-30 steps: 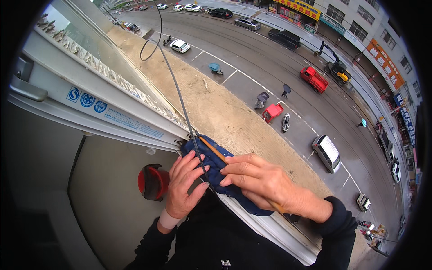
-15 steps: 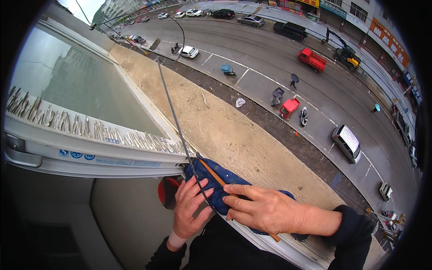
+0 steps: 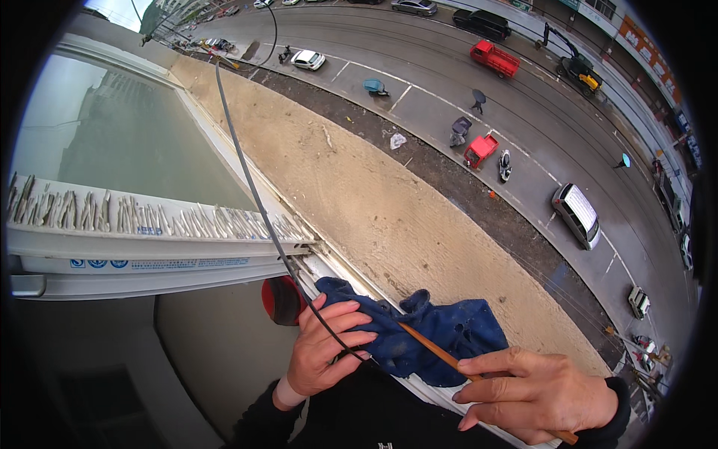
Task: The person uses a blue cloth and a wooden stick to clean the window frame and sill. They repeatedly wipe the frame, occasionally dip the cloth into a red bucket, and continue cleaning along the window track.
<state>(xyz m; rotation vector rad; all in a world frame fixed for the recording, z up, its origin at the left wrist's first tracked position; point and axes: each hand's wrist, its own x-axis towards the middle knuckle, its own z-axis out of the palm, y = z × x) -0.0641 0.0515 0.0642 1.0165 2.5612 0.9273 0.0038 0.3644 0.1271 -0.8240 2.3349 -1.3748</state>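
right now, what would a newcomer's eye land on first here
Probably the dark blue cloth spread over the window sill, with the right hand holding a brown stick against it and the left hand at its left end. Next, the street far below, with a red truck at upper right, and the jagged, pale strips along the window frame at left.

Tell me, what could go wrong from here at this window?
The blue cloth might slide off: it lies bunched beside the outer ledge, above the street. The wooden stick might slip on the cloth, since the right hand grips it back from its tip. The dark cable might snag the left hand: it crosses in front, though contact is unclear.
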